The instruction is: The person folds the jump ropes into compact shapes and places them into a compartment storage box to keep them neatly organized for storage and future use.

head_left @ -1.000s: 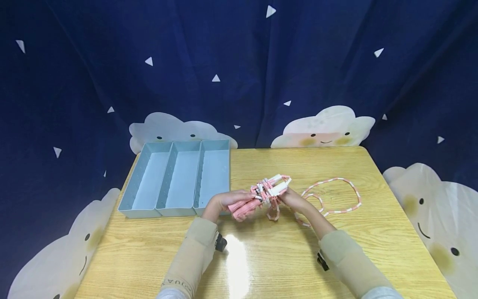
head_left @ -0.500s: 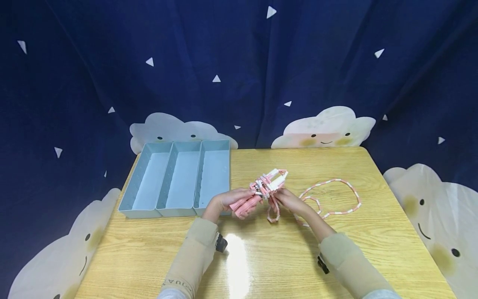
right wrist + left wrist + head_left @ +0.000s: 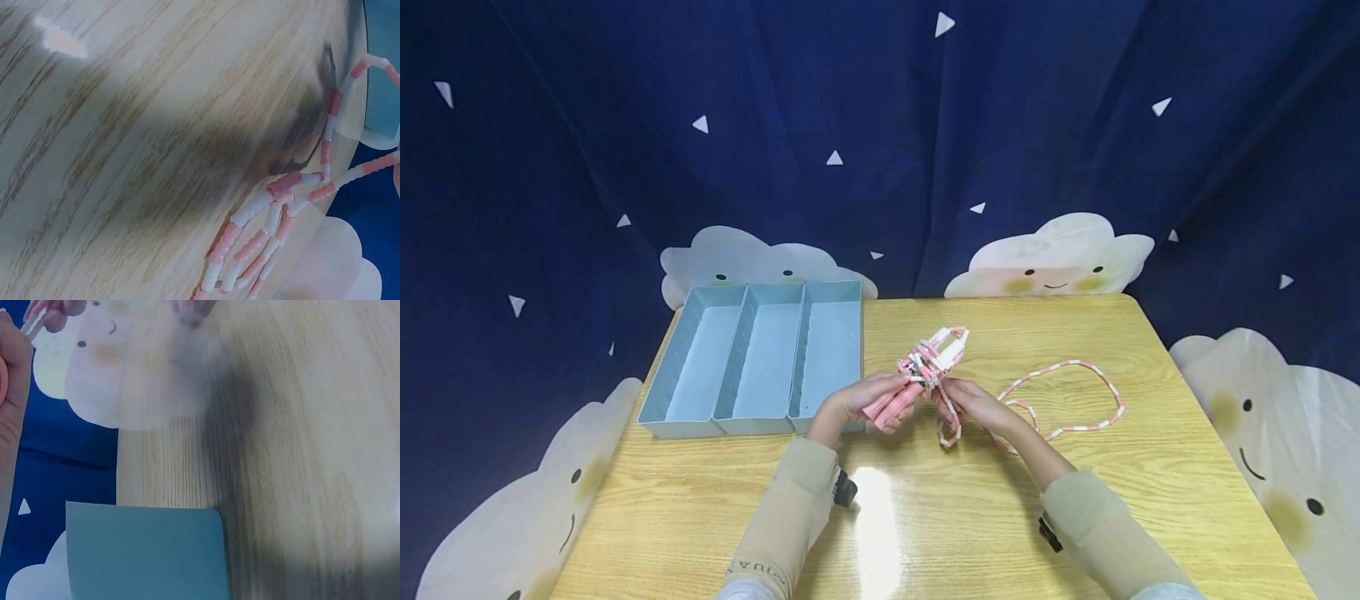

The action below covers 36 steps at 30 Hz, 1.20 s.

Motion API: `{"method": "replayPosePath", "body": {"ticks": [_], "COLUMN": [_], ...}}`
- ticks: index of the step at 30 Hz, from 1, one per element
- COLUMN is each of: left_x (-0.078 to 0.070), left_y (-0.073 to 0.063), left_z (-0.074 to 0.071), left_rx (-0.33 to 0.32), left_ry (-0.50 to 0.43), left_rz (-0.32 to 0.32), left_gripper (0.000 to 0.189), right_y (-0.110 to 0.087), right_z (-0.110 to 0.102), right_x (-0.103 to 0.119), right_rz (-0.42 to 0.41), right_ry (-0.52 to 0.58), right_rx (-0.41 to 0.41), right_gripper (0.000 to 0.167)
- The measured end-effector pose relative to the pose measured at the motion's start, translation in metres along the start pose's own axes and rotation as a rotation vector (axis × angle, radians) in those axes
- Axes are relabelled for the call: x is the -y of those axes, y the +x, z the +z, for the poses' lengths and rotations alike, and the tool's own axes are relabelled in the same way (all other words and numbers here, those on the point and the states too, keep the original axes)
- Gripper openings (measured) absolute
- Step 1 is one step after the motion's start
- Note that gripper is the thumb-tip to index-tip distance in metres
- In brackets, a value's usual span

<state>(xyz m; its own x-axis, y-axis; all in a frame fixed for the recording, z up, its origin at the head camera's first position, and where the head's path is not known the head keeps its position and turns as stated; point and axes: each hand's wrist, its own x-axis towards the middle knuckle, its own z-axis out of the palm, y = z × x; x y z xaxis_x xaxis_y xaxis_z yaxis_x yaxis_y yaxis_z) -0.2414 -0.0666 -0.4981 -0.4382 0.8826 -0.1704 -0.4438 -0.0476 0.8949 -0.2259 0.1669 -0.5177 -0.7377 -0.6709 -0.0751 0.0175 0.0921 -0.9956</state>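
Note:
A pink-and-white beaded jump rope [image 3: 922,358] is bundled in mid-table in the head view, its cord wound around the two pink handles. My left hand [image 3: 874,395] grips these handles from the left. At the right side of the bundle, my right hand [image 3: 976,403] holds the beaded cord between fingers and thumb. A short loop hangs below the hands. The rest of the cord lies in loops on the table to the right. In the right wrist view the beaded cord [image 3: 228,244] runs across the lower right. The left wrist view shows only part of my left hand [image 3: 12,406] at its edge.
A light blue bin with three compartments [image 3: 722,423] stands at the table's left. The wooden table [image 3: 970,533] reaches back to a dark blue curtain [image 3: 880,100] with cloud and triangle prints.
The bundled end of the jump rope has tipped up and to the left. My right hand has shifted slightly left and up, and the cord on the table has drawn in a little.

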Motion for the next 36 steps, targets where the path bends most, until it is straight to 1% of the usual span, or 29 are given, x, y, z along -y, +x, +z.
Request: {"method": "replayPosePath", "body": {"ticks": [5,10,13,16,18,23,27,33,36], "left_x": [0.000,0.001,0.002,0.003,0.003,0.003,0.003,0.003,0.003], "left_y": [0.001,0.001,0.002,0.002,0.002,0.001,0.001,0.000,0.000], "left_z": [0.000,0.000,0.000,-0.001,-0.001,0.000,0.000,0.000,0.000], "left_rx": [-0.014,-0.028,-0.034,-0.044,-0.052,-0.075,-0.097,-0.112,-0.116], "left_ry": [-0.003,-0.007,-0.011,-0.010,-0.009,-0.010,-0.013,-0.006,-0.004], "left_rz": [0.003,0.007,0.010,0.010,0.011,0.010,0.007,0.007,0.008], "left_gripper": [0.033,0.032,0.032,0.032,0.032,0.032,0.033,0.035,0.037], "right_y": [-0.001,-0.001,-0.002,-0.003,-0.004,-0.006,-0.009,-0.011,-0.013], "right_z": [0.001,0.000,0.000,0.001,0.002,0.003,0.004,0.004,0.005], "right_x": [0.001,0.003,0.006,0.008,0.009,0.012,0.016,0.018,0.022], "right_rz": [-0.006,0.001,0.025,0.050,0.052,0.051,0.075,0.064,0.069], "right_ry": [0.012,-0.013,-0.024,-0.037,-0.044,-0.075,-0.095,-0.162,-0.175], "right_rx": [0.006,0.021,0.029,0.022,0.018,0.006,-0.006,-0.001,-0.002], "right_gripper": [0.036,0.046,0.050,0.048,0.047,0.050,0.053,0.049,0.046]}}
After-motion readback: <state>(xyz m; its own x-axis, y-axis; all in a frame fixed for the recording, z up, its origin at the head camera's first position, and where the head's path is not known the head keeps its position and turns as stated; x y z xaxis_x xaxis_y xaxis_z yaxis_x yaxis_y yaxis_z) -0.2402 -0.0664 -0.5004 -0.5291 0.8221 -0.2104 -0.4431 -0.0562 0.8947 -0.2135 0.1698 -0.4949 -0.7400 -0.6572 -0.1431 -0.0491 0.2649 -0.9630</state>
